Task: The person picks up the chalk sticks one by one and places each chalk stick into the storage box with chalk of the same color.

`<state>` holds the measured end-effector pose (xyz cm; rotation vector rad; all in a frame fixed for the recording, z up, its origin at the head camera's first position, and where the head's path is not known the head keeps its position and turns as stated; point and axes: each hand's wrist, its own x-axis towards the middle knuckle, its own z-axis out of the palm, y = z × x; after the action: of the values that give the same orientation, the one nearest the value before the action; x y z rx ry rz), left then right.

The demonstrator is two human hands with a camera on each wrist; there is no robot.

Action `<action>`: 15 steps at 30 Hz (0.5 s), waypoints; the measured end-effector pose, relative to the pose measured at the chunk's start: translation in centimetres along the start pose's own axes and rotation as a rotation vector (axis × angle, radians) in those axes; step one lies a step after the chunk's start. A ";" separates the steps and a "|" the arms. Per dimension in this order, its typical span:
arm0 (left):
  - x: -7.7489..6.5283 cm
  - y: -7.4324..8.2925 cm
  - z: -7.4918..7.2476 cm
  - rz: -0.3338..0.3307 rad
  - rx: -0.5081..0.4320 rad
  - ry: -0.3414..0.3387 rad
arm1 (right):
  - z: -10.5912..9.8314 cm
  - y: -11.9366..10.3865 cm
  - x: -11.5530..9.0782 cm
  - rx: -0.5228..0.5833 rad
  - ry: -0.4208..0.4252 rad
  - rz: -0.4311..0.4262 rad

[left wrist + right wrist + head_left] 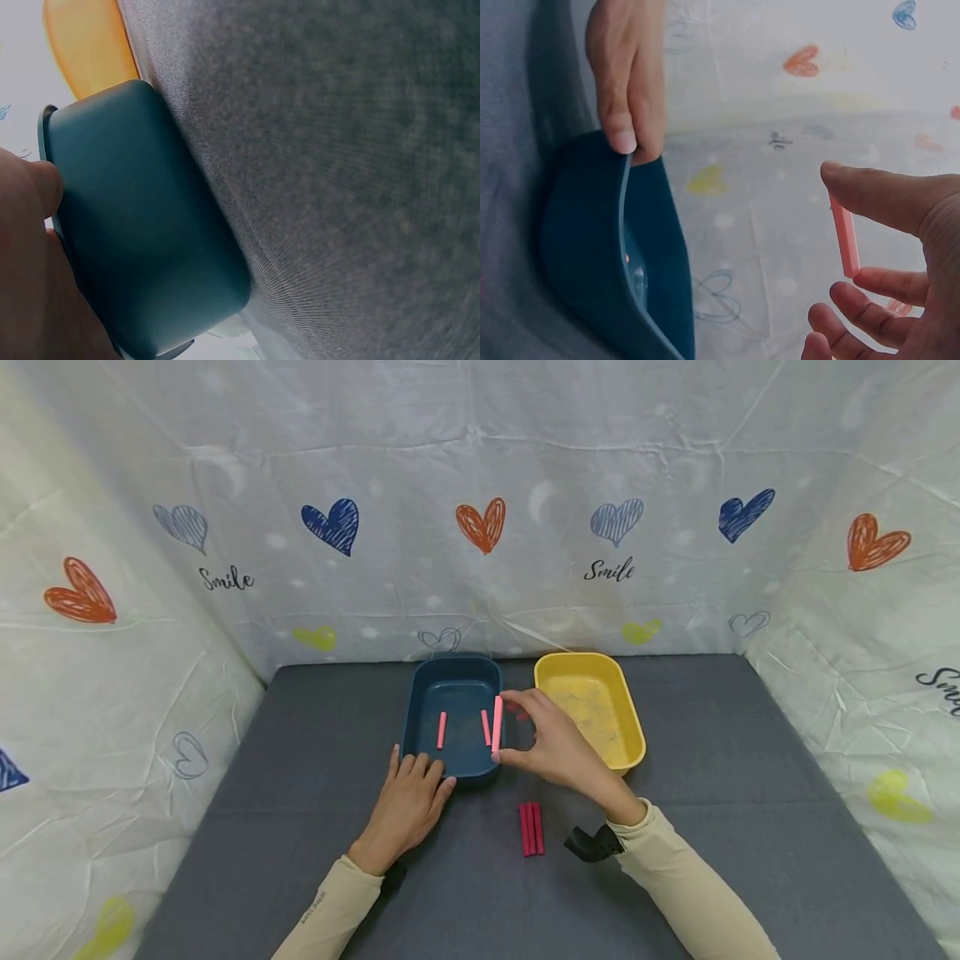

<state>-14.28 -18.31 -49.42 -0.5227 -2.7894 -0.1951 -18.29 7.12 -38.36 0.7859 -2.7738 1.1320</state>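
My right hand [551,739] pinches a light pink stick [497,724] by its two ends, between thumb and a finger, over the right rim of the dark blue tub [468,768]. The right wrist view shows the stick [845,238] as a slim straight bar. Two more pink sticks lie in the tub, one left of middle [442,730] and one by the right side [485,727]. My left hand [408,802] holds the tub's near left rim, thumb outside and fingers over the edge. In the left wrist view the tub's outer wall [142,210] hides its inside.
Right of the blue tub stands a yellow tub [588,693]. Three dark red sticks [531,829] lie side by side on the grey cloth-covered table [315,827], nearer to me. A pale curtain [405,443] printed with hearts hangs behind and at both sides.
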 end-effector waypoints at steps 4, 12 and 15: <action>0.0 0.0 -0.1 0.004 -0.001 0.000 | 0.5 -0.1 0.9 0.038 -0.006 0.002; 0.0 0.0 -0.2 0.009 -0.001 0.001 | 2.0 -0.7 2.4 0.079 -0.020 0.030; 0.0 0.1 -0.3 0.011 -0.008 -0.002 | 2.4 -1.0 2.9 0.091 -0.019 0.046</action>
<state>-14.21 -18.29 -49.13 -0.5408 -2.7884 -0.2031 -20.02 3.62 -38.86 0.7479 -2.7871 1.2740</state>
